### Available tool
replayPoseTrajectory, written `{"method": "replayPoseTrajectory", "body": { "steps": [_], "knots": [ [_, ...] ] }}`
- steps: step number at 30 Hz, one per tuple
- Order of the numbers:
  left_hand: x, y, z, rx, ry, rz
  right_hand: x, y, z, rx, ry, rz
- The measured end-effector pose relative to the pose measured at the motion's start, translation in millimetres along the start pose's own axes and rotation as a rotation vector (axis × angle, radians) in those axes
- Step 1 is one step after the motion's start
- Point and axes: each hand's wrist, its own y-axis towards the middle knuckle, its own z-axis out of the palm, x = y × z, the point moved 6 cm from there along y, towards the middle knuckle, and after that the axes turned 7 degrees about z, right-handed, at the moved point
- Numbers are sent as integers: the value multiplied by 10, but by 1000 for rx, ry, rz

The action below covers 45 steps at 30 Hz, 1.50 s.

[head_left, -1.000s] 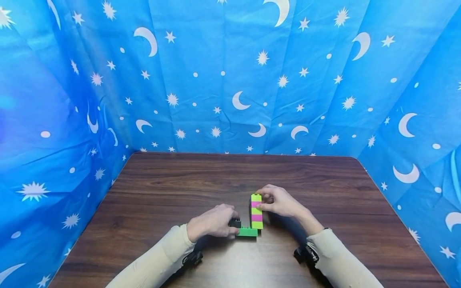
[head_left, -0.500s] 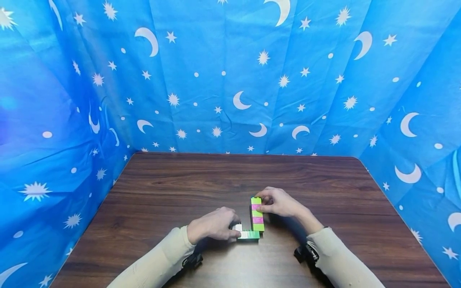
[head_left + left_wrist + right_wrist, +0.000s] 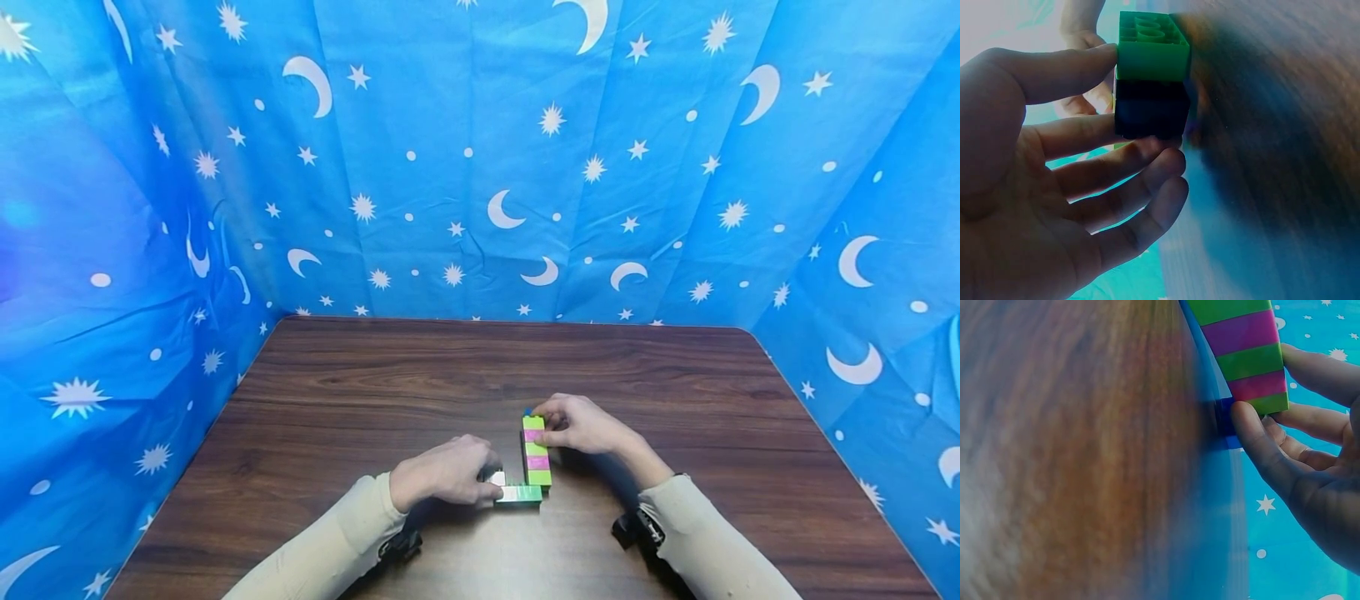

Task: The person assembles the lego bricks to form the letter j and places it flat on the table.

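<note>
My left hand [image 3: 453, 471] pinches a joined pair of toy building bricks between thumb and fingers. In the left wrist view the pair is a green brick [image 3: 1154, 59], its hollow underside showing, and a dark brick [image 3: 1152, 107]. Light glares off the green brick [image 3: 525, 495] in the head view. With thumb and fingers, my right hand [image 3: 581, 423] holds a row of alternating lime and pink bricks [image 3: 537, 462] by its far end. A blue brick [image 3: 1229, 422] shows at that end, beside my right thumb. The row's near end meets the green brick; whether they are joined I cannot tell.
The brown wood-grain table [image 3: 360, 375] lies under both hands. Blue cloth [image 3: 450, 167] with white moons and stars surrounds its back and sides. A black wrist camera [image 3: 637, 531] sits on the right wrist, another black camera [image 3: 401, 542] on the left.
Both hands and the bricks have shifted slightly toward the near edge. Glare now whitens the green and dark bricks, and a bit of blue shows at the row's far end.
</note>
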Motion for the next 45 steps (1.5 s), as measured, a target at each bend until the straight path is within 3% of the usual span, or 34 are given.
{"method": "replayPoseTrajectory", "body": {
  "steps": [13, 45],
  "knots": [
    [-12, -21, 29, 8, -16, 13, -28, -12, 61, 46, 3, 50],
    [-9, -20, 23, 13, 3, 14, -26, 3, 58, 50, -15, 49]
  ]
}}
